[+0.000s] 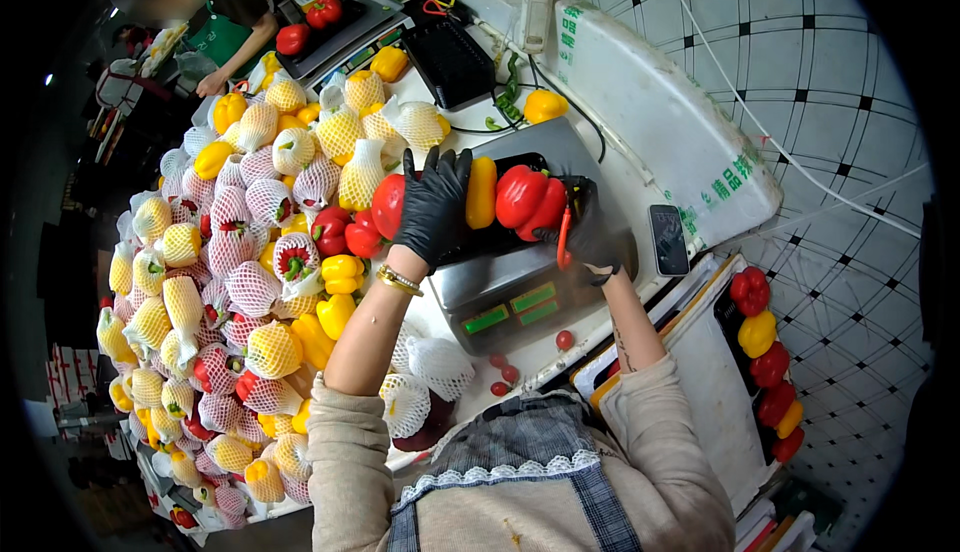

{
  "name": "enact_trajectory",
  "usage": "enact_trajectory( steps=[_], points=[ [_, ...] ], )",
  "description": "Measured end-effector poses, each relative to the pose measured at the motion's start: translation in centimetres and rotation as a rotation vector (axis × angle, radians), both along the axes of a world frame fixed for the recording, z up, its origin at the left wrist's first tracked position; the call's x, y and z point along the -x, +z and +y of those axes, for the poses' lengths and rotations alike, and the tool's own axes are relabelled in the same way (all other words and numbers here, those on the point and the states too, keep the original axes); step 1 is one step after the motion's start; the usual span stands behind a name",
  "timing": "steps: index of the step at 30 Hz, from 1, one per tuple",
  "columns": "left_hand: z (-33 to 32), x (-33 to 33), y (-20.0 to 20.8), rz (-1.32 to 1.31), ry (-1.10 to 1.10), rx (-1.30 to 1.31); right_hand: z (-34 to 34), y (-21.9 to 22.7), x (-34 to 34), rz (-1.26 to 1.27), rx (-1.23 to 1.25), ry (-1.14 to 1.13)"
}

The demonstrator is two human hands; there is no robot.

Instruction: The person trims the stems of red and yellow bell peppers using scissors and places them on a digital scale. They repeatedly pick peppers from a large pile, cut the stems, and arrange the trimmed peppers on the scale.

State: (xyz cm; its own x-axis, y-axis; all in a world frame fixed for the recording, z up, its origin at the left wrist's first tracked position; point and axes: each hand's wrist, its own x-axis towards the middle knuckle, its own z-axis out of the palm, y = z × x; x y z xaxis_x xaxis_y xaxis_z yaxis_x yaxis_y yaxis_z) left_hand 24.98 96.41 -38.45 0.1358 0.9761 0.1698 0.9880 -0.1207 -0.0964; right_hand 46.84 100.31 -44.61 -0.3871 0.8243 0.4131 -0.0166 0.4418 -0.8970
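My black-gloved left hand (433, 202) lies over the left end of a black tray on a steel scale (470, 287). Its fingers are stretched and slightly apart, against a yellow bell pepper (481, 192); whatever is under the palm is hidden. A red bell pepper (387, 208) shows on the hand's outer side. Farther right on the tray sits a bigger red bell pepper (529, 199). Beside it my gloved right hand (594, 232), partly blurred, is closed around red-handled scissors (565, 239), whose blades I cannot make out.
Many bell peppers in foam nets (250, 287) are heaped at left. A phone (668, 240) lies right of the scale. A packed pepper tray (768, 362) stands at far right. Small tomatoes (508, 373) lie in front. Across the table is another person (225, 27), near a second scale.
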Motion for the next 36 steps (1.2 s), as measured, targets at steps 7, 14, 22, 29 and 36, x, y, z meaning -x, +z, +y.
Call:
enact_trajectory(
  steps=[7,14,22,29,36],
  points=[
    [-0.5,-0.7,0.4,-0.056,0.003,0.068,2.7,3.7,2.4,0.215,0.01,-0.143],
    [-0.7,-0.4,-1.1,-0.033,-0.023,-0.071,2.8,-0.3,-1.9,-0.151,0.23,-0.04],
    [-0.3,-0.1,-0.9,-0.057,-0.049,0.038,1.2,0.8,0.1,0.0,0.225,0.109],
    [-0.2,-0.3,-1.0,-0.025,-0.06,0.031,2.2,3.4,2.8,0.04,0.166,-0.158],
    [-0.4,-0.2,-0.4,-0.1,-0.018,0.044,6.9,7.0,2.9,-0.643,-0.016,-0.036]
  ],
)
